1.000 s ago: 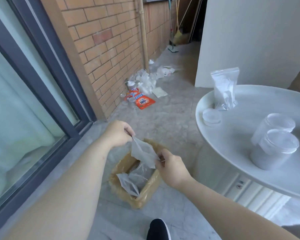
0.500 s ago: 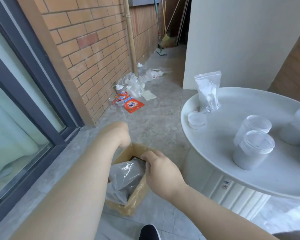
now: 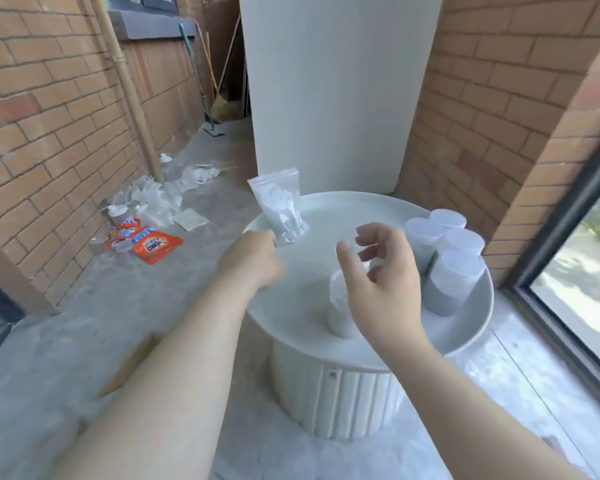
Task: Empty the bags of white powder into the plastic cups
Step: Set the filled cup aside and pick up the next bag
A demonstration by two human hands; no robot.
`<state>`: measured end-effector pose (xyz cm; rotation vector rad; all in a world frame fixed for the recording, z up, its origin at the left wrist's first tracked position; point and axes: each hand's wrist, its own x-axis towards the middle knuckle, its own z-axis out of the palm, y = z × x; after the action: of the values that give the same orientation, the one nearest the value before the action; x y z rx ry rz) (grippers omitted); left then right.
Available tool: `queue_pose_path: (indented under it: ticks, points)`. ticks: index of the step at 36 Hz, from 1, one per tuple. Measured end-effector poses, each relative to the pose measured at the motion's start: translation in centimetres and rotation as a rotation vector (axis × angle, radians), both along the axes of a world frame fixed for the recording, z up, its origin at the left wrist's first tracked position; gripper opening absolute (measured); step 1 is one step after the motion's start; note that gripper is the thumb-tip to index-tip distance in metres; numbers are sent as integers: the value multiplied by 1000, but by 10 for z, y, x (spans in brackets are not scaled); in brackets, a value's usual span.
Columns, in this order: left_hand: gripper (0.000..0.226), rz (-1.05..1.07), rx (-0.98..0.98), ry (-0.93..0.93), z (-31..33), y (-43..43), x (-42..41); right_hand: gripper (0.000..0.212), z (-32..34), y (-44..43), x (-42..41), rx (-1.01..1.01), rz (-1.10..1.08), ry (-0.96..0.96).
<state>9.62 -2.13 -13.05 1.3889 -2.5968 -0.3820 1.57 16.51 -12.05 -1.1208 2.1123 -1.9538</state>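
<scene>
A zip bag of white powder (image 3: 280,206) stands upright at the far left of the round white table (image 3: 466,337). My left hand (image 3: 253,261) is at the bag's lower left corner, seen from the back, with its fingers hidden. My right hand (image 3: 378,275) hovers over the table with loosely spread fingers and holds nothing. Just below it stands a clear plastic cup (image 3: 338,308), partly hidden by the hand. Several lidded cups with white powder (image 3: 452,282) are grouped at the table's right side.
A brown cardboard box (image 3: 141,353) sits on the floor, mostly hidden behind my left forearm. Plastic litter and an orange detergent pouch (image 3: 155,245) lie along the left brick wall. A white pillar (image 3: 336,91) stands behind the table, and a window (image 3: 582,289) lies to the right.
Both hands left the box, where they dropped an empty bag, and rose to the table. The view swung right, from the box to the table.
</scene>
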Motion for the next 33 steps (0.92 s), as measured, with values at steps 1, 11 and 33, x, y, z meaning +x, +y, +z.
queue_pose_path:
  ticks: [1, 11, 33]
  points:
    - [40, 5, -9, -23, -2, 3, -8, 20, -2, 5, -9, 19, -12, -32]
    - [61, 104, -47, -149, -28, -4, -44, 71, -26, 30, -60, 439, 187, -143]
    - [45, 105, -19, -151, -34, -21, -43, 51, -62, 3, -59, 801, 213, 182]
